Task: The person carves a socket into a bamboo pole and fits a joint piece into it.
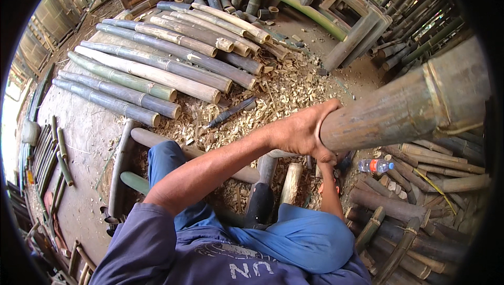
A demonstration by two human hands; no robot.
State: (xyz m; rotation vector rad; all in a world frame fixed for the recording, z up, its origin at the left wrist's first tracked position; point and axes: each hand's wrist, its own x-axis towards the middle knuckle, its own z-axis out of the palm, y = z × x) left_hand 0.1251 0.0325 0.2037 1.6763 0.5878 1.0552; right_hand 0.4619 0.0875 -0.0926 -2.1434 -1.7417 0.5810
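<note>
My left hand (pixel 302 130) is closed around the near end of a thick brown bamboo pole (pixel 388 106). The pole rises toward the upper right, with a pale ringed joint near its far part. My right hand (pixel 327 172) is mostly hidden below the left one and the pole's end; its fingers do not show clearly. A dark, narrow object beside it is too unclear to name. On the wood chips (pixel 278 88) ahead lies a dark, long knife-like tool (pixel 231 112). Between my legs, a short cut bamboo piece (pixel 291 182) stands near a dark post (pixel 261 196).
Several cut bamboo poles (pixel 157 64) lie side by side at the far left. A bamboo bench frame (pixel 357 38) stands at the back right. To my right are a plastic bottle (pixel 375 166) and stacked bamboo (pixel 388 206). Thin sticks (pixel 50 151) lie at the left.
</note>
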